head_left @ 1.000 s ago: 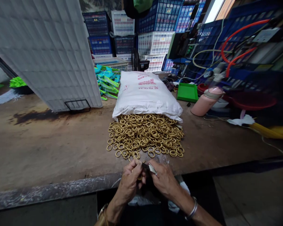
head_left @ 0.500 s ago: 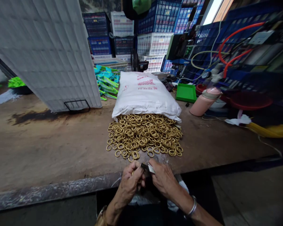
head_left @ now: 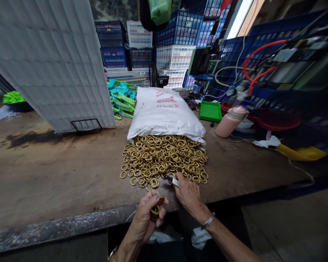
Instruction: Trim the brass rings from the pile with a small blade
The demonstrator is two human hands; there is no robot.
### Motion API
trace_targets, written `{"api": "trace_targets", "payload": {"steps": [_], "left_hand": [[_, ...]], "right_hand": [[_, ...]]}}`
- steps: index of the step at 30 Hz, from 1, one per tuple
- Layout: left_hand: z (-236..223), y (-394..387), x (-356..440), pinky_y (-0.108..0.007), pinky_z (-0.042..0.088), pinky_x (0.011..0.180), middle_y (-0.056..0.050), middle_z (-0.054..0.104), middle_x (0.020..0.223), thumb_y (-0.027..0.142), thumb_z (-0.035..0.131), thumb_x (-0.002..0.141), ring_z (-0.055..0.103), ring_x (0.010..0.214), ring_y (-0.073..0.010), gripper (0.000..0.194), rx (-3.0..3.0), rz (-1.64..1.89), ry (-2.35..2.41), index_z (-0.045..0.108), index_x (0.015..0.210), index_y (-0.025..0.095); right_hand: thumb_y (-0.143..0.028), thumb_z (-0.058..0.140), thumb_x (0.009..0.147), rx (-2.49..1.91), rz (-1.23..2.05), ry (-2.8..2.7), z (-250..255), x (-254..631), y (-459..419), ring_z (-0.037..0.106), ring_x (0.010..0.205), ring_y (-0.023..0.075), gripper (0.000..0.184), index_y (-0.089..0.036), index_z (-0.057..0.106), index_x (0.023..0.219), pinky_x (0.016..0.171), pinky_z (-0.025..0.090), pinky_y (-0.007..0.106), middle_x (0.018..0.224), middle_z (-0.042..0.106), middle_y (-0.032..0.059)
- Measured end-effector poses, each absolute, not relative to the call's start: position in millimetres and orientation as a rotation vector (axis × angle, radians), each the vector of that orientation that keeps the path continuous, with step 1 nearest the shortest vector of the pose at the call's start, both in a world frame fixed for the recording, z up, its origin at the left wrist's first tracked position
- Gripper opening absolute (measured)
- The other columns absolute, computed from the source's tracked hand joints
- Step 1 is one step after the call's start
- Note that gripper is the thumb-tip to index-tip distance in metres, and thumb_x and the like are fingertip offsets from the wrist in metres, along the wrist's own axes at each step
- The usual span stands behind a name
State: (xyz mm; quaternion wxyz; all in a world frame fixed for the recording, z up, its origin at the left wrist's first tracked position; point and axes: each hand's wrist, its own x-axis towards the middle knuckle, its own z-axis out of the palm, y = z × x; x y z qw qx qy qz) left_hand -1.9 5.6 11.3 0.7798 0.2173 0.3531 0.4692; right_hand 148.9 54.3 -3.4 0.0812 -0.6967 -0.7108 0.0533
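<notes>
Because your L hand (head_left: 144,216) is curled, thumb over fingers, a few held rings (head_left: 154,215) sit gathered at the fingertips & palm; can't count them, as your fingers hide some. That grip prob. keeps them bunched w/ their openings easy to see. Your R hand (head_left: 190,193) is pinched shut on a small tool (head_left: 175,182), pale handle btwn thumb & index, dark tip poking out L of the fingers. Holding it near the end prob. leaves the tip free for fine work; what the tip is exactly, can't tell.

Re. the loose stuff: the ring pile (head_left: 164,156) lies on the table (head_left: 71,163) straight ahead, just beyond both hands. Your R fingertips & the tool are at its near edge; whether the tip touches a ring, can't tell. Your L hand is lower, by the table edge, apart from the pile but w/ a few stray rings near its fingertips. The two hands are apart, R one further fwd.

The white sack (head_left: 164,112) lies flat behind, its near end against the pile, prob. so the rings are w/in easy reach & backed up from sliding away. Off to the R, well apart from your hands: green tray (head_left: 210,111) & pink bottle (head_left: 226,125), prob. set aside to leave elbow rm.
</notes>
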Motion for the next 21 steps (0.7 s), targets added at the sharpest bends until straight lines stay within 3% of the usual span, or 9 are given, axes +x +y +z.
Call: {"api": "trace_targets", "payload": {"steps": [4,12,18,21], "left_hand": [[8.7,7.5,-4.1,-0.014,0.027,0.034,-0.001,0.056,0.074,0.035,0.061,0.07,0.045,0.046,-0.0056,0.028,0.358,1.009,0.699,0.051,0.09,0.017],[2.3,16.7,-0.5,-0.013,0.026,0.036,0.001,0.054,0.07,0.035,0.068,0.064,0.044,0.046,-0.0039,0.029,0.326,1.091,0.811,0.048,0.072,0.015],[4.3,14.2,5.5,-0.014,0.023,0.032,0.005,0.05,0.059,0.046,0.063,0.064,0.038,0.038,-0.0036,0.038,0.582,1.108,1.017,0.052,0.083,0.016],[4.6,13.5,4.9,-0.015,0.023,0.033,0.006,0.045,0.049,0.048,0.06,0.066,0.033,0.035,-0.0034,0.034,0.698,1.077,1.072,0.052,0.071,0.015]], "right_hand": [[-0.019,0.041,0.082,-2.073,0.187,-2.147,-6.6,151.3,59.3,0.058,0.059,0.0154,0.01,-0.02,0.05,0.087,0.05,0.02,0.025,0.068,0.063,0.003],[-0.008,0.037,0.071,-1.656,0.431,-2.186,-2.5,152.7,47.2,0.054,0.06,0.014,0.02,-0.019,0.045,0.085,0.055,0.03,0.022,0.068,0.058,0.0006],[-0.005,0.036,0.06,-1.516,0.54,-2.272,13.3,142.1,32.1,0.053,0.064,0.0145,0.033,-0.02,0.044,0.088,0.059,0.032,0.023,0.072,0.058,0.0007],[-0.007,0.037,0.065,-1.502,0.615,-2.241,15.9,138.9,31.6,0.052,0.062,0.0138,0.027,-0.02,0.045,0.086,0.058,0.032,0.023,0.071,0.057,0.0]]}}
